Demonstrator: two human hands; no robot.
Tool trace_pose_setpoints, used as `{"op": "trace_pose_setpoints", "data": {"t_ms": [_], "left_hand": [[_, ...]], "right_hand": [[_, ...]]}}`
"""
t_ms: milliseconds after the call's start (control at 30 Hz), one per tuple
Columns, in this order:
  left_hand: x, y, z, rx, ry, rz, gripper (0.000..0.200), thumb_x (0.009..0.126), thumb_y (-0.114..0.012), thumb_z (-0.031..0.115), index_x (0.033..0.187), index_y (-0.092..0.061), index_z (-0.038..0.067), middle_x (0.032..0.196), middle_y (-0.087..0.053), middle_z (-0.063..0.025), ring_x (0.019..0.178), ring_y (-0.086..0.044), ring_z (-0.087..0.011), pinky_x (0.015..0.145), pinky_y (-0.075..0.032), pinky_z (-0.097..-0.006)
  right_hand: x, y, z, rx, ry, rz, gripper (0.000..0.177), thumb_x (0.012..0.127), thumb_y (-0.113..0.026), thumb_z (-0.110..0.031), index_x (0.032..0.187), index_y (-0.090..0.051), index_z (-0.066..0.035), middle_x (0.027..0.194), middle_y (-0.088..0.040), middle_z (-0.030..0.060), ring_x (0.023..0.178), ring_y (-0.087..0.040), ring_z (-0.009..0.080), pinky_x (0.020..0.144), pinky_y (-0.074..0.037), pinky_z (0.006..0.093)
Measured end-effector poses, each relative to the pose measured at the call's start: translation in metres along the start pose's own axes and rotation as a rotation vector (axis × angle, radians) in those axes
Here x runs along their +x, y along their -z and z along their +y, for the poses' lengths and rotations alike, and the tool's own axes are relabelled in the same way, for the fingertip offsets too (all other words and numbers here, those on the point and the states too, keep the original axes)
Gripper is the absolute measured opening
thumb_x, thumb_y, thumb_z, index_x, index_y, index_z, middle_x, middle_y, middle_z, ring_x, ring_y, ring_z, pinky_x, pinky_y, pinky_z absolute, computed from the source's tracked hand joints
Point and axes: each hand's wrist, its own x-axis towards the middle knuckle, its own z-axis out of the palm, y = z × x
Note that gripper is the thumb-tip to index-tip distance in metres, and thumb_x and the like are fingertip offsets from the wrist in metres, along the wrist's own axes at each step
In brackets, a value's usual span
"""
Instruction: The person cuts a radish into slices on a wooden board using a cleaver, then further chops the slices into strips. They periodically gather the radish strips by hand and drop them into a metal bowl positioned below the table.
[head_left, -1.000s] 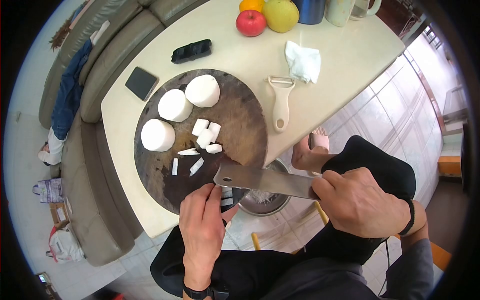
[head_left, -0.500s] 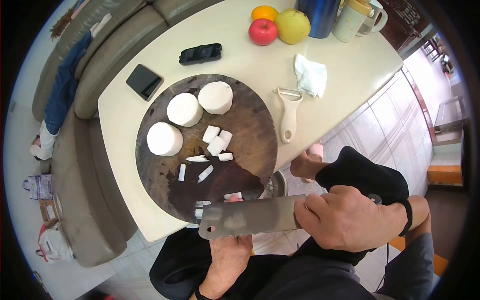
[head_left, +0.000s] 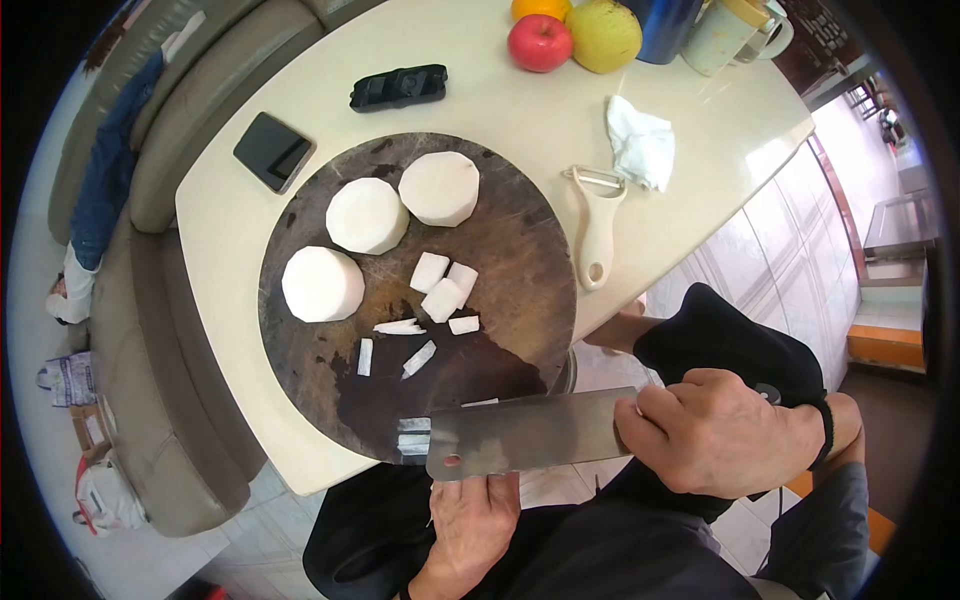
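My right hand (head_left: 715, 435) is closed around the handle of a cleaver (head_left: 535, 435). Its broad blade extends left across the near edge of a round wooden chopping board (head_left: 520, 235). My left hand (head_left: 475, 525) is just below the blade, which hides its fingertips, so I cannot see what they touch. White strips (head_left: 412, 437) lie beside the blade's left end, and a sliver of white shows along its upper edge. Farther up are small white chunks (head_left: 443, 300), thin slivers (head_left: 418, 360) and three thick, peeled white vegetable rounds (head_left: 323, 284), resembling radish.
A peeler (head_left: 598, 235) and crumpled tissue (head_left: 640, 145) lie right of the board. A phone (head_left: 274, 152) and black object (head_left: 399, 89) lie beyond it. An apple (head_left: 540, 43), a yellow-green fruit (head_left: 604, 37), a blue bottle (head_left: 667, 28) and mugs (head_left: 722, 38) stand at the back.
The cleaver and both hands appear slightly farther right, partly because the view has shifted. More of the white strips at the blade's left end shows, while less shows above the blade.
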Motion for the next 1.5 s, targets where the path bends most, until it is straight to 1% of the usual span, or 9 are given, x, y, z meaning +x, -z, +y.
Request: {"op": "trace_pose_setpoints", "data": {"t_ms": [233, 367, 433, 867, 933, 1033, 1133, 1233, 1500], "left_hand": [[0.009, 0.008, -0.001, 0.019, -0.093, 0.029, 0.038, 0.073, -0.076, 0.000, 0.108, -0.063, -0.008, 0.105, -0.061, -0.0226, 0.096, -0.062, -0.0419, 0.085, -0.051, -0.0481], [0.009, 0.006, 0.001, 0.005, -0.088, 0.032, 0.037, 0.074, -0.075, -0.001, 0.108, -0.063, -0.009, 0.107, -0.061, -0.0226, 0.097, -0.062, -0.0422, 0.085, -0.051, -0.0483], [0.011, 0.007, -0.001, -0.016, -0.085, 0.046, 0.036, 0.074, -0.075, -0.002, 0.107, -0.063, -0.009, 0.106, -0.062, -0.0221, 0.096, -0.062, -0.0424, 0.084, -0.052, -0.0479], [0.007, 0.007, -0.003, -0.042, -0.060, 0.041, 0.034, 0.072, -0.074, -0.004, 0.104, -0.064, -0.009, 0.103, -0.062, -0.0205, 0.093, -0.063, -0.0397, 0.080, -0.053, -0.0469], [0.004, 0.007, -0.003, -0.055, -0.058, 0.006, 0.026, 0.082, -0.069, 0.002, 0.105, -0.065, -0.010, 0.110, -0.063, -0.0190, 0.101, -0.061, -0.0406, 0.089, -0.051, -0.0476], [0.008, 0.005, -0.003, -0.035, -0.093, 0.062, 0.031, 0.073, -0.075, -0.003, 0.102, -0.064, -0.009, 0.102, -0.062, -0.0211, 0.094, -0.063, -0.0416, 0.082, -0.053, -0.0473], [0.009, 0.011, 0.000, -0.016, -0.064, 0.024, 0.023, 0.080, -0.070, 0.001, 0.101, -0.066, -0.009, 0.106, -0.064, -0.0186, 0.097, -0.062, -0.0373, 0.086, -0.053, -0.0457], [0.011, 0.010, 0.000, 0.001, -0.076, 0.053, 0.022, 0.079, -0.071, 0.001, 0.099, -0.066, -0.009, 0.106, -0.064, -0.0187, 0.094, -0.063, -0.0361, 0.085, -0.053, -0.0459], [0.007, 0.007, -0.004, -0.039, -0.091, 0.051, 0.021, 0.078, -0.070, 0.000, 0.097, -0.067, -0.009, 0.107, -0.063, -0.0181, 0.097, -0.062, -0.0356, 0.084, -0.053, -0.0444]], "right_hand": [[0.015, -0.005, 0.005, 0.040, 0.040, -0.055, 0.023, 0.062, -0.064, -0.018, 0.070, -0.055, 0.003, 0.061, -0.043, 0.0040, 0.053, -0.049, 0.0139, 0.038, -0.032, 0.0284], [0.025, -0.005, -0.003, -0.027, 0.074, -0.058, 0.021, 0.064, -0.064, -0.015, 0.070, -0.055, 0.002, 0.059, -0.046, 0.0049, 0.051, -0.053, 0.0155, 0.037, -0.038, 0.0304], [0.027, -0.006, -0.001, 0.130, -0.007, -0.033, 0.022, 0.066, -0.065, -0.015, 0.072, -0.054, 0.003, 0.060, -0.048, 0.0067, 0.049, -0.055, 0.0173, 0.038, -0.041, 0.0315], [0.025, 0.001, -0.001, 0.118, 0.026, -0.074, 0.021, 0.068, -0.065, -0.014, 0.071, -0.054, 0.004, 0.063, -0.048, 0.0082, 0.051, -0.054, 0.0178, 0.039, -0.042, 0.0299], [0.030, 0.001, -0.002, 0.173, 0.042, -0.063, 0.021, 0.067, -0.065, -0.013, 0.069, -0.054, 0.004, 0.063, -0.049, 0.0082, 0.051, -0.054, 0.0168, 0.039, -0.042, 0.0296], [0.033, -0.003, -0.010, 0.184, -0.021, -0.053, 0.020, 0.068, -0.066, -0.011, 0.073, -0.054, 0.005, 0.064, -0.051, 0.0104, 0.052, -0.057, 0.0200, 0.039, -0.043, 0.0316], [0.030, -0.010, -0.008, 0.291, -0.076, -0.040, 0.021, 0.069, -0.066, -0.008, 0.077, -0.054, 0.006, 0.065, -0.052, 0.0135, 0.052, -0.060, 0.0246, 0.040, -0.045, 0.0345], [0.027, -0.005, -0.004, 0.301, -0.069, -0.044, 0.021, 0.070, -0.066, -0.007, 0.079, -0.052, 0.007, 0.065, -0.052, 0.0152, 0.053, -0.062, 0.0280, 0.041, -0.046, 0.0362], [0.022, 0.000, -0.007, 0.231, -0.018, -0.062, 0.021, 0.069, -0.065, -0.007, 0.076, -0.051, 0.006, 0.065, -0.052, 0.0136, 0.051, -0.060, 0.0256, 0.042, -0.046, 0.0342]]}}
